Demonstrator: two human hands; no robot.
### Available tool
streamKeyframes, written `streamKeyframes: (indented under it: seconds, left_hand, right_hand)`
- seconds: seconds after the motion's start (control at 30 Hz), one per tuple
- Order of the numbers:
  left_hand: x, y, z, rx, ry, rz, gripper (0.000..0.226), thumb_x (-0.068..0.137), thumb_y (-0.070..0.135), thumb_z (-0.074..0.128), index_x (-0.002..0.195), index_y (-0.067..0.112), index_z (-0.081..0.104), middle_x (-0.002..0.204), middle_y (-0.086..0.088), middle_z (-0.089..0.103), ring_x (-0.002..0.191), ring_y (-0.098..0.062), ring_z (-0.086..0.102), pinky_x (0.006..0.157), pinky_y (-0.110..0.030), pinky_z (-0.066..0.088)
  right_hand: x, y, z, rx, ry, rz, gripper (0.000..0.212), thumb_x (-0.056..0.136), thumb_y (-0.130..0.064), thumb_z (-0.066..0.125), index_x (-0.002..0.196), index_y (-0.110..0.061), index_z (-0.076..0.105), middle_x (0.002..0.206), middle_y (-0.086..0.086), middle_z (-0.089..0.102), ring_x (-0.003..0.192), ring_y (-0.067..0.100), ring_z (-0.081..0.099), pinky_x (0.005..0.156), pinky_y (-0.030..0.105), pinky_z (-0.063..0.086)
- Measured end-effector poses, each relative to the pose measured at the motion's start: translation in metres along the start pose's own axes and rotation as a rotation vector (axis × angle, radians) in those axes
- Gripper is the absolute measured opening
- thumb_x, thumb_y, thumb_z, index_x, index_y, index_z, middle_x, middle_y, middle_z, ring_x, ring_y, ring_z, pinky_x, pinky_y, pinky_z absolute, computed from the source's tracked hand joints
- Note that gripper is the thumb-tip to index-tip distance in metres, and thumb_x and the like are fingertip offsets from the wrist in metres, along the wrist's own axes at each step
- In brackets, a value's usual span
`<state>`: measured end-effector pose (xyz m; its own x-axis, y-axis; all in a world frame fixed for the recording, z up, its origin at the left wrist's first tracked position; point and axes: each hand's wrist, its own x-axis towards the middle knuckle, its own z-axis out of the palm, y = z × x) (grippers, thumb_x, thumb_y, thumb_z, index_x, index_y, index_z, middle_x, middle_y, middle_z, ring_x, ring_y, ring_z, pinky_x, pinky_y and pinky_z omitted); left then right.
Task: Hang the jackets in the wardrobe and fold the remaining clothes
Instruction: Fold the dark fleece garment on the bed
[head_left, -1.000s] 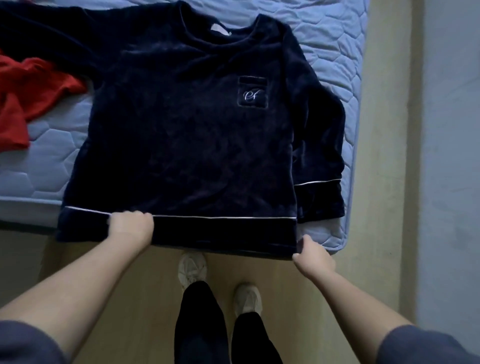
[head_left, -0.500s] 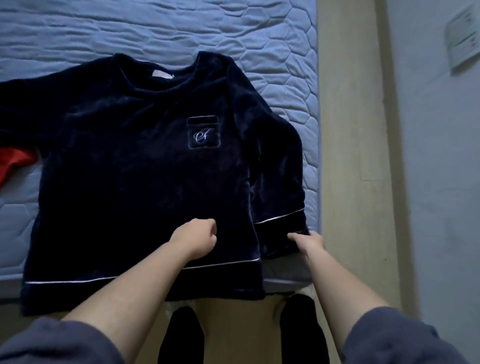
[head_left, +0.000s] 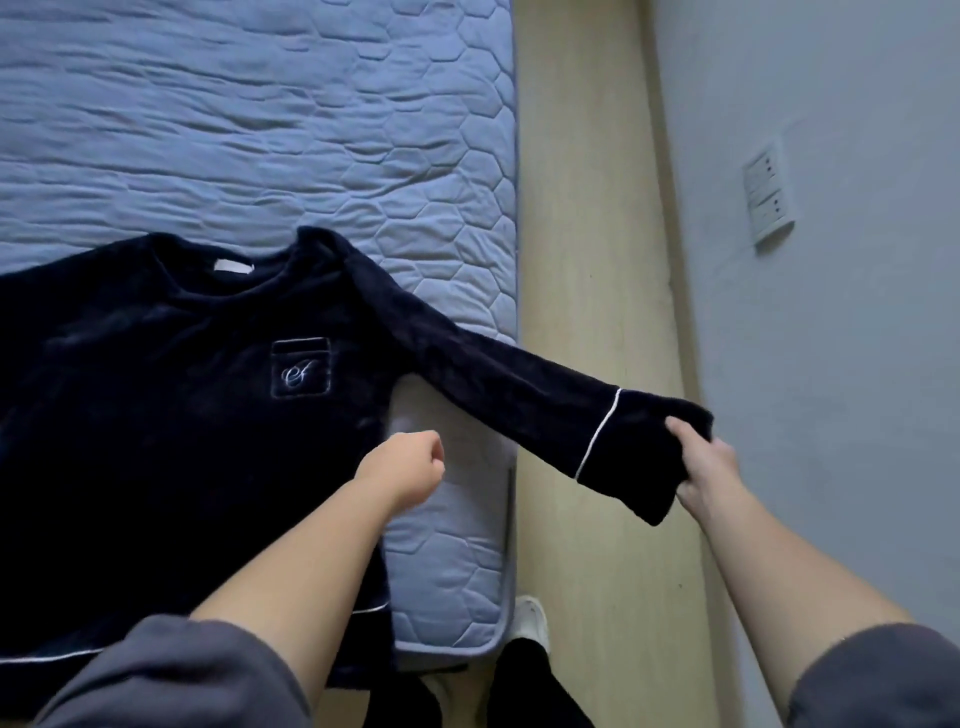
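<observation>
Since the earlier frame the right grip (head_left: 706, 478) has drawn the right sleeve (head_left: 519, 387) of the dark navy velvet sweater with white piping (head_left: 156, 415) out over the pale wooden floor (head_left: 582, 234), pinching its cuff (head_left: 636, 441). The left grip (head_left: 402, 467), a curled fist holding nothing, hovers at the sweater's right edge. The body lies flat on the blue quilted mattress (head_left: 260, 130). Best anchor the shoulder with the left grip, then carry the taut sleeve straight across the chest.
</observation>
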<state>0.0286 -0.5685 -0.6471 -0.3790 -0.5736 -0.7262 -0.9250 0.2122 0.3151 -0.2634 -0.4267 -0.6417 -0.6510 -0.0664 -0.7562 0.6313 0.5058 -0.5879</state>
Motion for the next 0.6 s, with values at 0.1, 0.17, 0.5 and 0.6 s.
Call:
streamKeyframes:
  seconds: [0.1,0.17,0.5,0.6]
  left_hand:
    - [0.025,0.013,-0.018,0.018,0.015,-0.039,0.018,0.087,0.023,0.040,0.092,0.029,0.056,0.101,0.002,0.063,0.082,-0.019,0.056,0.069,-0.028,0.045]
    - [0.049,0.017,-0.025,-0.015,0.012,-0.099,0.016,0.085,0.023,0.041,0.089,0.029,0.055,0.096,0.003,0.063,0.080,-0.019,0.059,0.071,-0.029,0.050]
    - [0.203,0.083,-0.043,-1.390,0.165,-0.550,0.033,0.095,0.019,0.046,0.128,0.018,0.045,0.117,-0.010,0.058,0.090,-0.022,0.062,0.065,-0.035,0.050]
    - [0.224,0.104,-0.046,-1.217,0.236,-0.435,0.027,0.092,0.007,0.043,0.115,0.016,0.055,0.102,-0.005,0.065,0.079,-0.016,0.062,0.063,-0.030,0.049]
  right_hand:
    - [0.023,-0.042,0.025,0.094,-0.063,0.126,0.031,0.089,-0.029,0.061,0.116,-0.014,0.058,0.104,0.009,0.069,0.092,0.027,0.068,0.085,0.042,0.055]
    - [0.044,-0.063,0.044,0.085,-0.109,0.182,0.027,0.091,-0.022,0.053,0.116,-0.013,0.058,0.101,0.005,0.067,0.087,0.024,0.066,0.077,0.037,0.055]
    - [0.166,-0.134,0.065,0.256,-0.139,0.280,0.042,0.098,-0.014,0.028,0.135,0.001,0.042,0.111,0.020,0.066,0.079,0.021,0.067,0.077,0.035,0.054]
    - [0.189,-0.136,0.073,0.146,-0.266,0.442,0.031,0.094,-0.003,0.030,0.123,-0.002,0.041,0.128,0.016,0.060,0.118,0.029,0.058,0.099,0.043,0.045]
